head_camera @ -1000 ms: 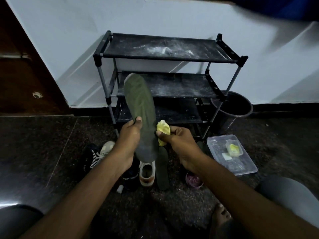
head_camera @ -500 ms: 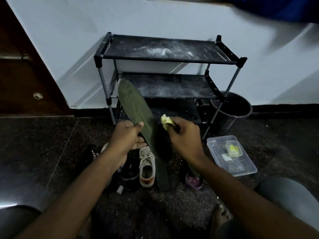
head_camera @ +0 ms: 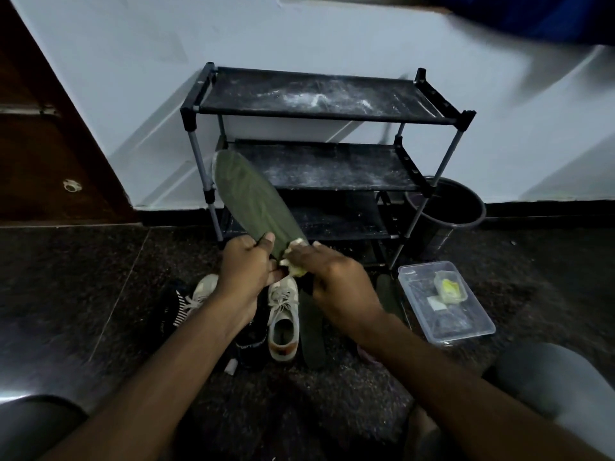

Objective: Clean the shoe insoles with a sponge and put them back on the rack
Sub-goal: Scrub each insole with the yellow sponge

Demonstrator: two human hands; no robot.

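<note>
A dark green insole (head_camera: 253, 201) slants up to the left in front of the black three-shelf rack (head_camera: 332, 111). My left hand (head_camera: 246, 267) grips its lower end, thumb on the top face. My right hand (head_camera: 332, 277) holds a yellow sponge (head_camera: 293, 261) pressed against the insole's lower part, right beside my left thumb. A second dark insole (head_camera: 311, 334) lies flat on the floor below my hands. The rack's shelves are dusty and bare.
A beige sneaker (head_camera: 283, 314) and its mate (head_camera: 199, 291) lie on the dark floor with dark shoes around them. A clear plastic box (head_camera: 442, 301) with a yellow item sits at the right. A black bucket (head_camera: 446, 207) stands by the rack's right leg.
The insole has tilted further to the left. My right hand with the sponge has moved down and left along it, close to my left hand.
</note>
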